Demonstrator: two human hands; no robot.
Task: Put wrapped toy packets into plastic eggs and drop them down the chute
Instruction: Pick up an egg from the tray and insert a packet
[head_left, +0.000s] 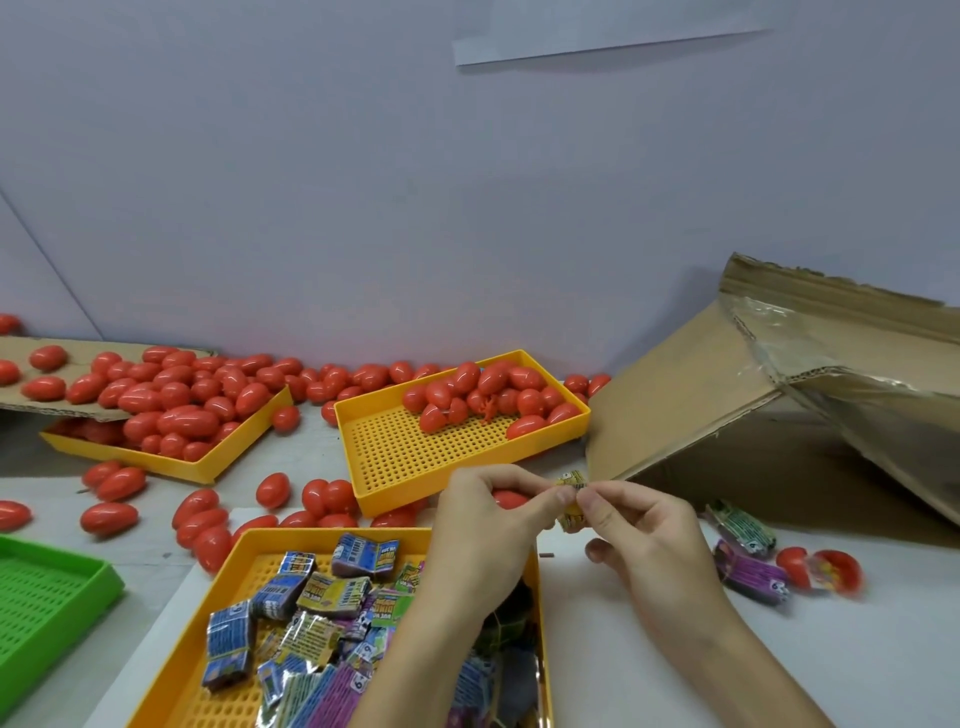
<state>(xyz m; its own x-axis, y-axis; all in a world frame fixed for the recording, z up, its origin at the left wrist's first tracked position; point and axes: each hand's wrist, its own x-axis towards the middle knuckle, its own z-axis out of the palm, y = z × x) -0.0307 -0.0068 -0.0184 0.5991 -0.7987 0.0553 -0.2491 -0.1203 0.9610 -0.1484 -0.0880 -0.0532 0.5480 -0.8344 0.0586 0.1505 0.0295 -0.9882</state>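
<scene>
Head view: left hand and right hand both pinch one yellow toy packet between their fingertips, long axis upright. A red egg sits under the left grip; the cardboard chute lies at two o'clock.

Left hand and right hand pinching one yellow wrapped packet between fingertips, above near yellow tray of packets. Red eggs heaped in far tray. Cardboard chute at right.
</scene>
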